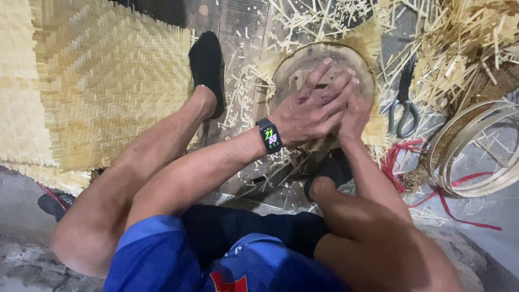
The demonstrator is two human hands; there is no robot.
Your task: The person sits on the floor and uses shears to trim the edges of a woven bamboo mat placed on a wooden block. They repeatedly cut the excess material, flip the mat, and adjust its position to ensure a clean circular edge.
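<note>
My left hand (311, 108) lies flat, fingers spread, on top of a round wooden form (303, 62) that sits over a woven bamboo piece (373, 38). A black smartwatch is on that wrist. My right hand (354, 116) presses beside and partly under the left one, against the near edge of the form. Whether it grips anything is hidden by the left hand. The bamboo weave sticks out around the form's rim as frayed strips.
Large woven bamboo mats (102, 81) lie at left. Scissors (401, 108) rest right of the form. Bamboo hoops (476, 146) and red cord (432, 184) sit at right, loose bamboo strips (459, 48) above. My legs and black-socked foot (208, 65) flank the work.
</note>
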